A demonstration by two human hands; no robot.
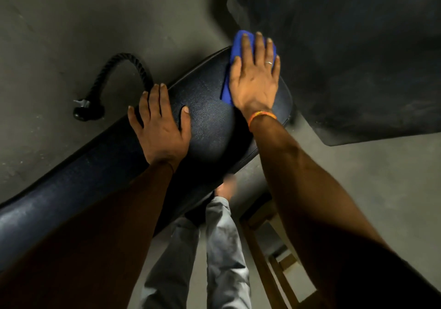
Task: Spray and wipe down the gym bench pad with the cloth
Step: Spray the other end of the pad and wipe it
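Grey concrete floor [59,22] fills the view from above, with a black rubber mat [358,57] covering the upper right corner. A long, dark padded gym bench pad [205,108] runs diagonally from the lower left edge up toward the middle right, its textured surface catching a dull shine. The right hand [254,79] lies flat at the far, rounded end of the pad, fingers straight and slightly spread, pressing a blue cloth [236,48] down onto the padding. The cloth sits under the palm and fingers; part of it shows beyond the fingertips at the pad's end, and a strip shows along the thumb side of the hand. A thin ring [269,63] is on one finger and an orange wristband [262,117] circles the wrist. The left hand [160,127] rests open on the pad nearer the middle, well apart from the cloth, fingers straight and reaching to the pad's far edge, thumb spread out to the right; it holds nothing. On the floor beyond the pad lies a curved black rope handle [140,69] ending in a round black knob [87,111]. Below the pad, grey trousers [222,249] are visible, and beside them on the right a wooden frame [267,249].
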